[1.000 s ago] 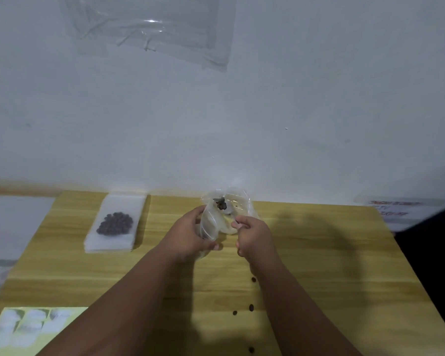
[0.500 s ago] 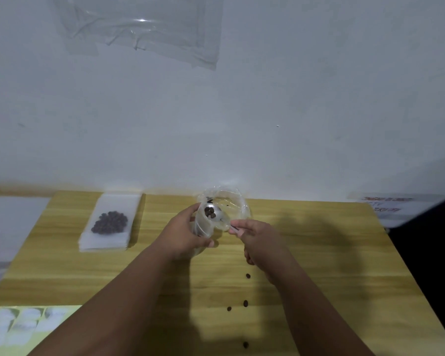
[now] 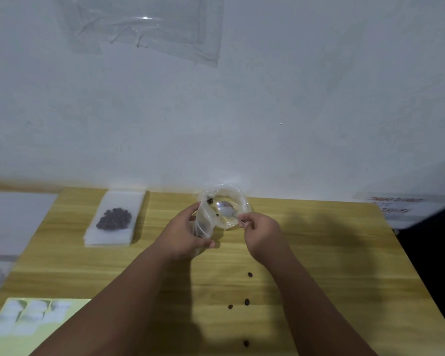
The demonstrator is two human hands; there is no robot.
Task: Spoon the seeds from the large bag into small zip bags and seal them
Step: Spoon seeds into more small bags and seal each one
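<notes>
A pale grey-white wall (image 3: pixel 319 98) fills most of the view, plain and faintly scuffed. High up on it a crumpled clear plastic sheet (image 3: pixel 144 29) is stuck flat and catches a small glint of light. Below stands a wooden table (image 3: pixel 344 253) with a light yellow grain, soft shadows lying across its top. By its far right corner lies a blurred printed notice (image 3: pixel 396 205). Left of the table is a pale grey surface (image 3: pixel 16 214).

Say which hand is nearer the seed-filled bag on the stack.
Left. The left hand lies right of the seed-filled bag; the right hand, pinching the spoon, is farther right.
</notes>
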